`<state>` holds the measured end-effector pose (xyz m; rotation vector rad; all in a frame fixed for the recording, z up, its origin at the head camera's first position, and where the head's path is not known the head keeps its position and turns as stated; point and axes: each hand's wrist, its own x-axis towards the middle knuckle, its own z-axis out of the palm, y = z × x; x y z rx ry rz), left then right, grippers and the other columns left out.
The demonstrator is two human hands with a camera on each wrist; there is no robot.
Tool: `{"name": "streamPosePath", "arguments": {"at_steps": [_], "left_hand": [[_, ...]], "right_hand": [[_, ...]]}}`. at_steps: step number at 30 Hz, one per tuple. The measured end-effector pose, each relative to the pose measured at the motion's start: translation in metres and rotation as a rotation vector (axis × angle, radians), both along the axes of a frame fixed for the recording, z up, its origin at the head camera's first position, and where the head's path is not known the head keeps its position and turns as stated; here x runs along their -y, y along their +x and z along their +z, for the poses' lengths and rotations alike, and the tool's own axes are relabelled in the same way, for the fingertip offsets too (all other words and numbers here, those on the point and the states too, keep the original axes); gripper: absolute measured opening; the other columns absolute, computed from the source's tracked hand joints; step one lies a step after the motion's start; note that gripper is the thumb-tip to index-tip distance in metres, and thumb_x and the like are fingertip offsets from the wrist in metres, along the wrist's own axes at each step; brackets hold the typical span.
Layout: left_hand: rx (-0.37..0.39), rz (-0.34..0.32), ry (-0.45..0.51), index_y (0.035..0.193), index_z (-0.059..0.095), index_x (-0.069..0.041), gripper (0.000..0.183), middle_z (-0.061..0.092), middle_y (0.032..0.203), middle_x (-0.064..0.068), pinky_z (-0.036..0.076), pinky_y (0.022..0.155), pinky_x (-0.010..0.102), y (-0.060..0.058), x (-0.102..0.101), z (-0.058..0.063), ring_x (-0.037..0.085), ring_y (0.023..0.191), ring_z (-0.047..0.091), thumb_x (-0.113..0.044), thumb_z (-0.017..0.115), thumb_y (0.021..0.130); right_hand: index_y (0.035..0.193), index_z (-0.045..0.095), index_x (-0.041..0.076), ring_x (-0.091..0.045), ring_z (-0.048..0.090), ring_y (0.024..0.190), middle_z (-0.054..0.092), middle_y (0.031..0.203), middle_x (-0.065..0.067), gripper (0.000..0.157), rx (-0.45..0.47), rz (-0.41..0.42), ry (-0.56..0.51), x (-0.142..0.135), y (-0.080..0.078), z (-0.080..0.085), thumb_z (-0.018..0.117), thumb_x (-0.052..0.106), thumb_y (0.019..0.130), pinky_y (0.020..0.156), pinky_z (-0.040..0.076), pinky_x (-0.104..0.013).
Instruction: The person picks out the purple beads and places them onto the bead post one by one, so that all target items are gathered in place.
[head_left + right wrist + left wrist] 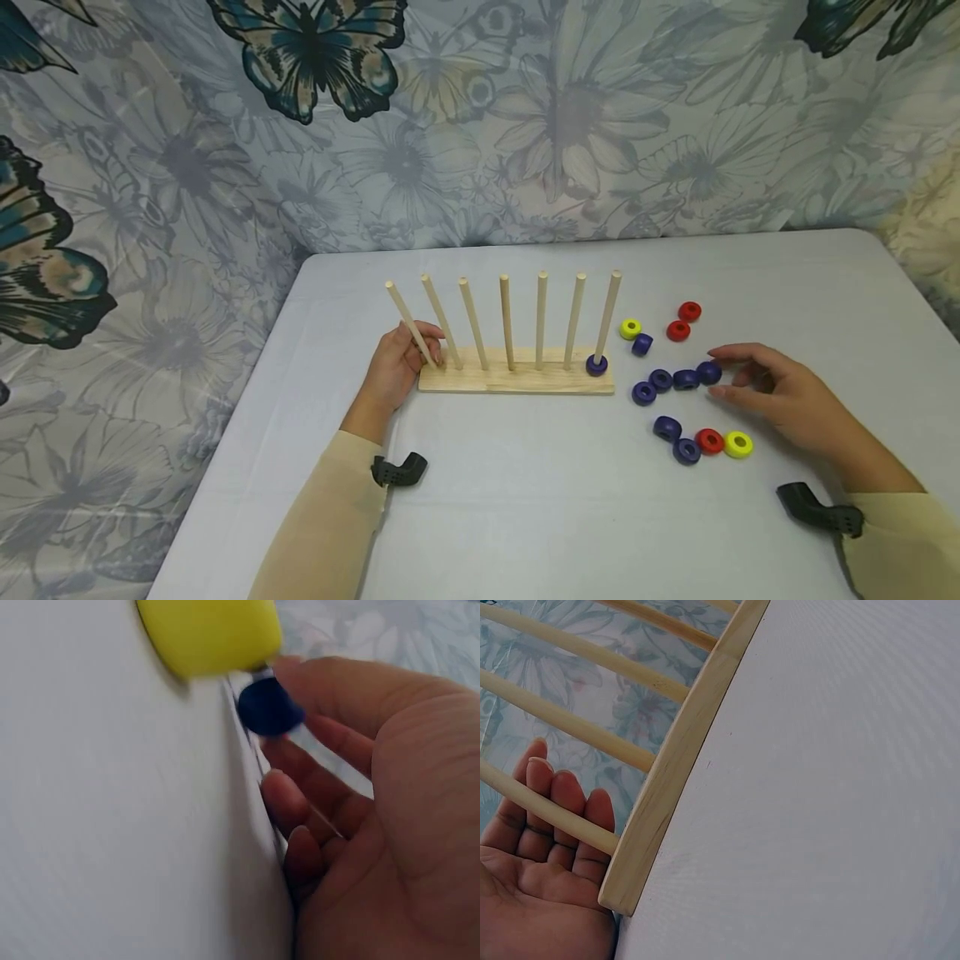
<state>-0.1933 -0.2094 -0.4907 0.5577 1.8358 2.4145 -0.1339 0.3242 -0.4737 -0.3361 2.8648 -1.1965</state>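
Observation:
A wooden peg rack (517,382) with several upright pegs stands mid-table. One dark blue bead (597,365) sits at the foot of its rightmost peg. My left hand (397,367) is at the rack's left end; in the left wrist view its loosely bent fingers (566,799) lie behind the end peg (547,810), and the thumb is out of sight. Over on the right, my right hand (780,396) pinches a dark blue bead (708,372) between thumb and index finger, at the end of a row of blue beads (661,381). That bead (268,707) appears blurred in the right wrist view.
Two red beads (684,321) lie at the back right. Nearer the rack are a yellow bead (630,329) and a blue bead (642,344). In front, blue beads (686,452), a red bead (709,442) and a yellow bead (738,444) form a cluster. Patterned fabric (480,150) rises behind the table.

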Motion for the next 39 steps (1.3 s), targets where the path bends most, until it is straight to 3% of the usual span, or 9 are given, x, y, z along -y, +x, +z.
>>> {"name": "streamPosePath", "arguments": {"at_steps": [3,7,15,22,25,30,35,39], "left_hand": [[-0.004,0.001,-0.003,0.109,0.076,-0.006,0.067,0.067,0.083,0.004,0.056,0.077,0.027,0.0,0.0,0.0,0.015,0.078,0.066,-0.07,0.057,0.103],[0.001,0.005,-0.005,0.109,0.077,-0.009,0.065,0.066,0.082,0.005,0.057,0.077,0.027,0.0,0.0,-0.001,0.015,0.077,0.066,-0.071,0.058,0.102],[0.006,0.009,-0.003,0.108,0.078,-0.012,0.065,0.067,0.082,0.005,0.057,0.077,0.027,0.0,0.0,0.0,0.016,0.078,0.067,-0.073,0.059,0.1],[0.005,0.006,-0.004,0.108,0.079,-0.013,0.063,0.068,0.082,0.005,0.057,0.077,0.028,0.0,0.0,0.0,0.017,0.078,0.067,-0.072,0.06,0.1],[0.007,0.009,-0.009,0.108,0.079,-0.013,0.063,0.067,0.082,0.005,0.057,0.077,0.028,0.0,-0.001,0.001,0.017,0.078,0.067,-0.073,0.06,0.099],[0.015,0.013,-0.014,0.107,0.079,-0.016,0.062,0.067,0.081,0.005,0.057,0.076,0.028,0.0,-0.001,0.001,0.016,0.077,0.067,-0.075,0.062,0.097],[0.019,0.017,-0.005,0.109,0.078,-0.008,0.069,0.068,0.082,0.006,0.057,0.077,0.028,0.001,-0.001,0.001,0.017,0.077,0.067,-0.074,0.062,0.097],[0.021,0.031,-0.007,0.109,0.077,-0.005,0.073,0.068,0.082,0.006,0.057,0.076,0.028,0.001,-0.001,0.001,0.017,0.077,0.067,-0.075,0.062,0.096]], "right_hand": [[0.144,0.066,0.008,-0.009,0.053,0.094,0.062,0.128,-0.007,0.049,-0.018,0.025,-0.004,0.006,0.001,-0.001,0.084,0.011,0.098,0.076,0.043,-0.012],[0.135,0.071,0.011,-0.009,0.051,0.095,0.063,0.124,-0.005,0.04,-0.057,0.055,0.004,0.011,0.001,-0.002,0.083,0.005,0.098,0.078,0.042,-0.011],[0.129,0.074,0.01,-0.013,0.05,0.092,0.064,0.109,-0.007,0.028,-0.043,-0.024,0.063,0.014,0.002,-0.001,0.08,0.008,0.101,0.071,0.041,-0.015],[0.124,0.079,0.012,0.002,0.055,0.102,0.07,0.122,-0.007,0.021,-0.08,-0.053,0.012,0.01,0.002,0.0,0.076,0.006,0.104,0.082,0.041,-0.004],[0.125,0.079,0.011,0.005,0.055,0.102,0.07,0.121,-0.005,0.023,-0.081,-0.075,-0.005,0.01,0.003,0.001,0.078,0.005,0.103,0.082,0.042,-0.004],[0.133,0.074,0.008,-0.006,0.056,0.092,0.067,0.123,-0.008,0.034,-0.047,-0.119,-0.008,0.014,0.007,0.003,0.083,0.008,0.1,0.071,0.045,-0.011],[0.139,0.067,0.007,-0.009,0.059,0.083,0.065,0.118,-0.01,0.042,-0.023,-0.181,-0.041,0.019,0.01,0.012,0.084,0.013,0.1,0.06,0.045,-0.02],[0.14,0.067,0.007,-0.006,0.06,0.081,0.065,0.114,-0.001,0.041,-0.067,-0.195,-0.079,0.021,0.01,0.021,0.082,0.011,0.102,0.063,0.047,-0.015]]}}
